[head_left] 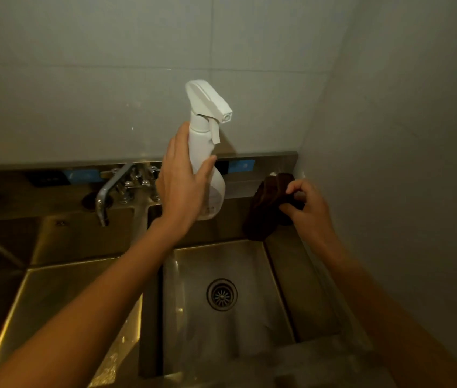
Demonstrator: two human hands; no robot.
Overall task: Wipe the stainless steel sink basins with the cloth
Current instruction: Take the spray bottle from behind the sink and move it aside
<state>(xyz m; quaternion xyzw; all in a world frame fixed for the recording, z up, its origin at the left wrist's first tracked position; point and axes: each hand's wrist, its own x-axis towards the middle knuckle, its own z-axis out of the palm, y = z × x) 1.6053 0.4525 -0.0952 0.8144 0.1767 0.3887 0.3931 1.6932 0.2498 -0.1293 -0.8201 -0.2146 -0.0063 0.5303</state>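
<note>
Here, the right hand [307,204] pinches the dark cloth [268,204], soft and limp, best bunched; left hand [183,186] grips the spray bottle [207,161].

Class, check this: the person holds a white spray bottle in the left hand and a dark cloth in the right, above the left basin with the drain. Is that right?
One slip: the head view shows the left hand with the bottle and the right hand with the cloth above the right basin, the one with the drain.
</note>
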